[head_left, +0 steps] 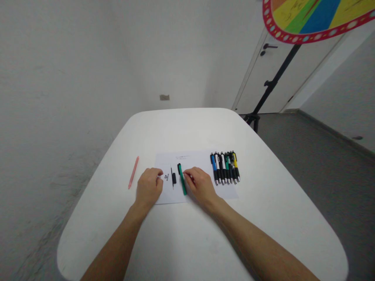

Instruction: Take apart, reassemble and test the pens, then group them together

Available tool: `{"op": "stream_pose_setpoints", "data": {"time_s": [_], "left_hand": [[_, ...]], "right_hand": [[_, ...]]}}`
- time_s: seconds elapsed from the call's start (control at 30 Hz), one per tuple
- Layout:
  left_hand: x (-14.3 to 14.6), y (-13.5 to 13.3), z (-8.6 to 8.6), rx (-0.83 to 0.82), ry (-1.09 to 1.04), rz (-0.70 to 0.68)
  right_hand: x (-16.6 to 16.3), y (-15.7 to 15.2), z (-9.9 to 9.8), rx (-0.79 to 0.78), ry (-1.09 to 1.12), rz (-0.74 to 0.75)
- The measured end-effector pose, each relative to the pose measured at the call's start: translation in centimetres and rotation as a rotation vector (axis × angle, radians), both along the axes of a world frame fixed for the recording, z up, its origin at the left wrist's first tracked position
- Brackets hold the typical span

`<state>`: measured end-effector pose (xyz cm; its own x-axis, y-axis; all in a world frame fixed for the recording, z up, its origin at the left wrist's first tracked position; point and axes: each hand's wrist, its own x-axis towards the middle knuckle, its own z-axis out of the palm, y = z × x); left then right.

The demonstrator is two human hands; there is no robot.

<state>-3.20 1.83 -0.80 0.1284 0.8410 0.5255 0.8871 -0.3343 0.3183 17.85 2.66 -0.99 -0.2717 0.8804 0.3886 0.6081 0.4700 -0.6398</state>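
Note:
My left hand (149,186) rests on the left edge of a white paper sheet (199,155), fingers curved and thumb apart from the index finger, holding nothing. Just right of its fingertips lie small metallic pieces (166,177). Beside them are a thin dark pen refill (172,171) and a short black grip sleeve (174,178). A green pen barrel (182,180) with a black clip end lies on the sheet. My right hand (202,185) rests right beside that barrel, fingers bent and a gap between thumb and index; whether a fingertip touches it I cannot tell.
A row of several assembled click pens (225,168) lies on the sheet's right side. A pink pen (133,172) lies on the white table (187,128) at left. Beyond the table's right edge stands a black tripod (275,80) bearing a colourful wheel (316,19).

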Motion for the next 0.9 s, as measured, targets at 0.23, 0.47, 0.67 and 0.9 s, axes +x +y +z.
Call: {"op": "stream_pose_setpoints", "data": {"time_s": [0.23,0.47,0.67,0.9], "left_hand": [[-0.4,-0.1,0.1,-0.001,-0.022,0.025],[-0.6,0.1,-0.2,0.010,-0.016,0.046],[-0.4,0.1,-0.3,0.047,0.017,-0.004],[0.8,-0.2,0.0,0.038,0.062,-0.135]], "right_hand": [[0.7,0.5,0.0,-0.052,0.186,-0.117],[0.8,0.7,-0.2,-0.106,0.221,-0.146],[0.7,0.6,-0.2,-0.129,0.184,-0.132],[0.5,0.5,0.0,-0.130,0.102,-0.102]]}}
